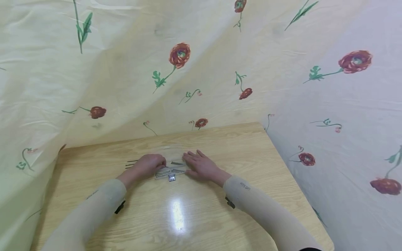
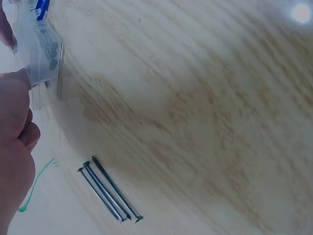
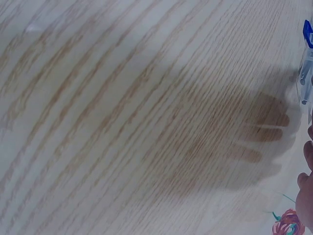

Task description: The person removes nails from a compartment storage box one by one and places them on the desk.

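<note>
A clear plastic bag (image 1: 171,170) holding long nails is pinched by the curled left hand (image 1: 147,165) at table centre. The right hand (image 1: 201,166) is laid flat, fingers straight. Three loose nails (image 2: 108,190) lie together nearby.

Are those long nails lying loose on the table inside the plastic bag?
No: in the left wrist view the three nails lie bare on the wooden table, apart from the clear plastic bag that the left hand holds.
</note>
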Action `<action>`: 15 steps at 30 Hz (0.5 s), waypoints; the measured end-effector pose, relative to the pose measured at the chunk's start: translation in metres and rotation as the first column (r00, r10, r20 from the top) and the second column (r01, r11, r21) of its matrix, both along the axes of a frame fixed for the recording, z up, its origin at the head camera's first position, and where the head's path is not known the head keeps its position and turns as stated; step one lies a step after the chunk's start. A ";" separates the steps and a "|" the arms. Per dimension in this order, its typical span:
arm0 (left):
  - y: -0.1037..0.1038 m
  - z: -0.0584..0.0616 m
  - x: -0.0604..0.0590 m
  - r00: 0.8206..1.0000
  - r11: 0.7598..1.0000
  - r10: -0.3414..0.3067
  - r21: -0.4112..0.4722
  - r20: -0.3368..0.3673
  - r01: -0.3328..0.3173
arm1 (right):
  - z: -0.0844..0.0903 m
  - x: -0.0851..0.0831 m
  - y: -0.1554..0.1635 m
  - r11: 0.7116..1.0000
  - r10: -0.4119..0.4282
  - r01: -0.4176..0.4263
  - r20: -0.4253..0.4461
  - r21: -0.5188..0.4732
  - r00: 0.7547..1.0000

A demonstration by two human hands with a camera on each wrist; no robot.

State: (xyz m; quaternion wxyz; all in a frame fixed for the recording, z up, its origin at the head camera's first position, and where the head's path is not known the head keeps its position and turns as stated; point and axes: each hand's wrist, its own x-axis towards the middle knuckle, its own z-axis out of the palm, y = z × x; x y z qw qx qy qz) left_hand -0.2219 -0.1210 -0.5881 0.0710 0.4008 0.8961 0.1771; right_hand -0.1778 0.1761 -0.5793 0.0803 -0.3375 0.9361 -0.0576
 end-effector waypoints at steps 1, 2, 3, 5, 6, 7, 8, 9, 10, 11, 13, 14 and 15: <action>0.000 0.001 0.000 1.000 1.000 -0.009 -0.010 -0.010 0.009 | 0.000 0.000 0.000 1.000 0.000 0.000 0.002 -0.001 1.000; 0.000 0.002 0.000 1.000 1.000 -0.019 -0.021 -0.021 0.019 | 0.000 0.000 -0.001 1.000 0.000 0.000 0.005 -0.003 1.000; 0.000 0.004 0.001 0.999 0.999 -0.029 -0.031 -0.032 0.028 | 0.001 0.001 -0.001 1.000 0.000 0.000 0.006 -0.005 1.000; 0.001 0.005 0.001 0.998 0.998 -0.041 -0.052 -0.042 0.039 | 0.002 0.001 -0.001 1.000 0.000 0.001 0.006 -0.016 1.000; 0.001 0.006 0.000 0.998 0.997 -0.046 -0.061 -0.046 0.043 | 0.002 0.001 -0.001 1.000 -0.003 0.003 0.008 -0.017 1.000; 0.001 0.006 0.000 0.997 0.996 -0.051 -0.072 -0.050 0.048 | 0.002 0.002 -0.001 1.000 -0.004 0.004 0.008 -0.019 1.000; 0.002 0.006 0.000 0.996 0.995 -0.060 -0.081 -0.060 0.055 | 0.002 0.002 -0.001 1.000 -0.006 0.007 0.010 -0.017 1.000; 0.002 0.007 -0.001 0.995 0.994 -0.068 -0.089 -0.068 0.062 | 0.003 0.002 -0.001 1.000 -0.008 0.008 0.013 -0.017 1.000; 0.002 0.007 -0.001 0.995 0.993 -0.073 -0.098 -0.071 0.066 | 0.003 0.002 -0.001 1.000 -0.010 0.010 0.015 -0.017 1.000; 0.002 0.007 -0.001 0.994 0.992 -0.080 -0.105 -0.077 0.072 | 0.003 0.002 -0.001 1.000 -0.011 0.011 0.018 -0.019 1.000; 0.002 0.008 -0.003 0.991 0.990 -0.099 -0.114 -0.094 0.088 | 0.004 0.003 -0.001 1.000 -0.010 0.010 0.017 -0.024 1.000; 0.003 0.008 -0.004 0.989 0.988 -0.109 -0.119 -0.103 0.096 | 0.005 0.002 -0.001 1.000 -0.010 0.010 0.017 -0.022 1.000; 0.003 0.008 -0.005 0.986 0.987 -0.119 -0.123 -0.112 0.105 | 0.005 0.003 -0.001 1.000 -0.009 0.009 0.013 -0.022 1.000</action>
